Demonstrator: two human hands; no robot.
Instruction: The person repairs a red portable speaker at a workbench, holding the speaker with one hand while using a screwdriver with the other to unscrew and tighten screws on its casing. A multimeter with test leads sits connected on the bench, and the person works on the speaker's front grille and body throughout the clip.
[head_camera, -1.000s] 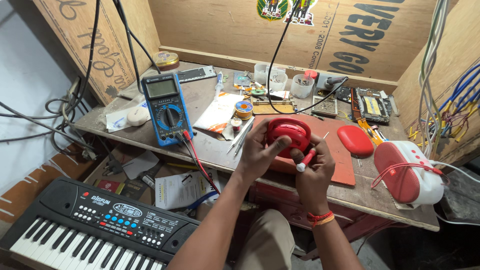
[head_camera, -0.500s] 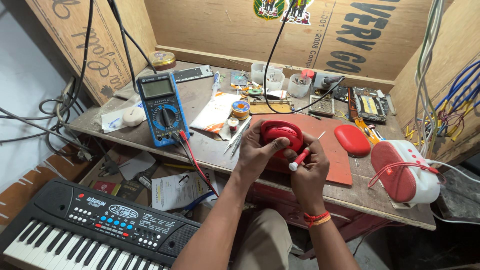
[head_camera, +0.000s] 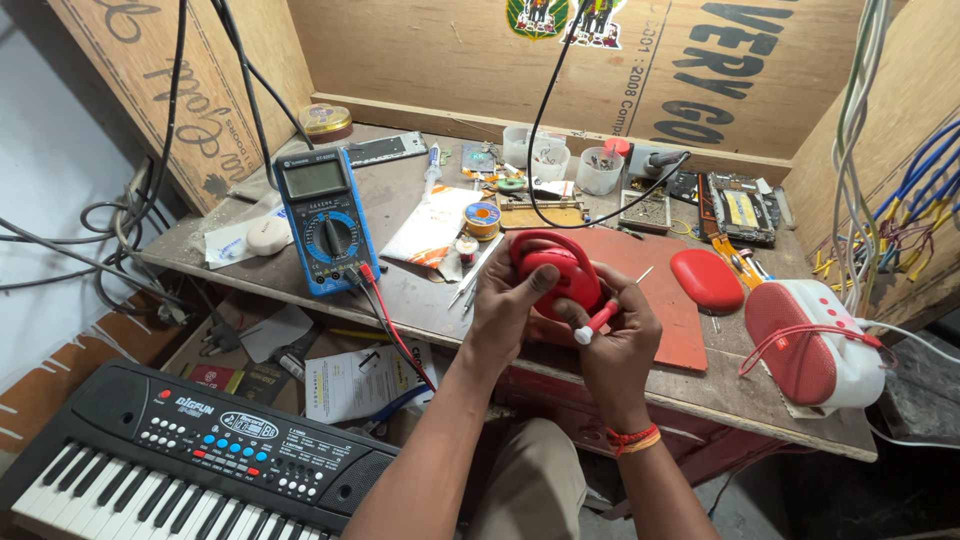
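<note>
My left hand (head_camera: 507, 308) grips a round red speaker (head_camera: 556, 272) with a carrying strap, tilted above a red mat (head_camera: 655, 322) on the wooden workbench. My right hand (head_camera: 617, 340) holds a red-handled screwdriver (head_camera: 603, 312) with a white cap, its metal tip pointing up and to the right, right beside the speaker. A loose oval red cover (head_camera: 706, 279) lies on the bench just right of the mat.
A blue multimeter (head_camera: 324, 220) with red and black leads stands at left. A red-and-white speaker (head_camera: 812, 343) sits at the right edge. Small plastic cups (head_camera: 548, 159), circuit boards (head_camera: 738, 208) and solder reels crowd the back. A black keyboard (head_camera: 190, 453) lies below left. Cables hang overhead.
The view has shifted slightly; both hands stay on the red speaker and screwdriver, with the screwdriver turned a little in my right hand.
</note>
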